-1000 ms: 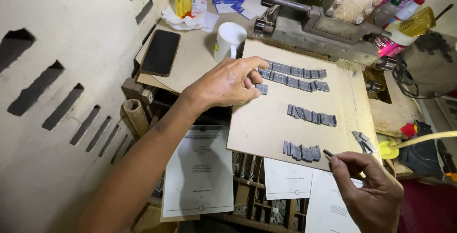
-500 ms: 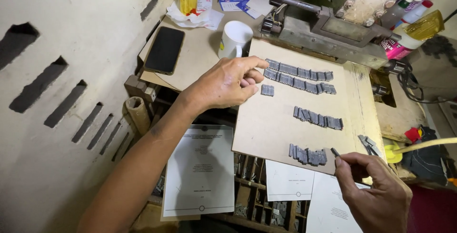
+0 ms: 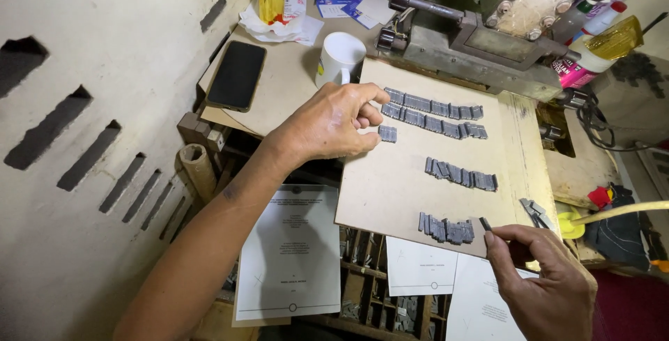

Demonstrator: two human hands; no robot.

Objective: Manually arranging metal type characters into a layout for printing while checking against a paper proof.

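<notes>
On the brown board, the left hand had stayed with fingers curled beside a short type piece, while the right hand had lifted one small slug, pinched between fingertips.

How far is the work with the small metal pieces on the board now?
Done: four rows of metal pieces lie lined up on the board. In hand: the right hand pinches one piece beside the nearest row; the left hand touches a short row. Left: a few loose pieces at the board's right edge.

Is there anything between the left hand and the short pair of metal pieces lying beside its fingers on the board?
Nothing visible: the left hand has only bare board between it and the metal pieces.
</notes>
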